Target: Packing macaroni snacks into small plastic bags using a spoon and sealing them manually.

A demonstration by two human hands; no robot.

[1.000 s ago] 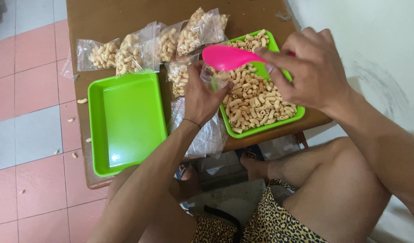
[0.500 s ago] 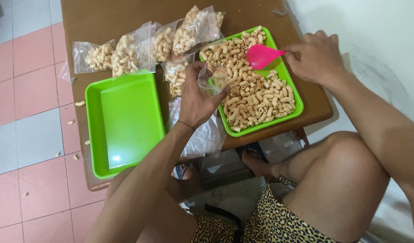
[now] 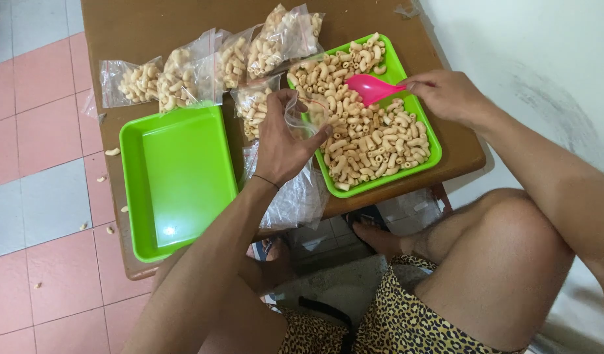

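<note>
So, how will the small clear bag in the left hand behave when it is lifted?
The clear bag looks thin and crumpled, so it is probably floppy and will sag unless the left hand holds its mouth open. It seems nearly empty, so likely very light. The glossy film may slip between the fingers.

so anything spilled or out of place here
Yes: a few loose macaroni pieces lie scattered on the tiled floor left of the table, away from the green tray of macaroni. Nothing else looks askew.

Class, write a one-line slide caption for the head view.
Left hand holds a clear bag open while right hand dips a pink scoop into a tray of macaroni.
</note>
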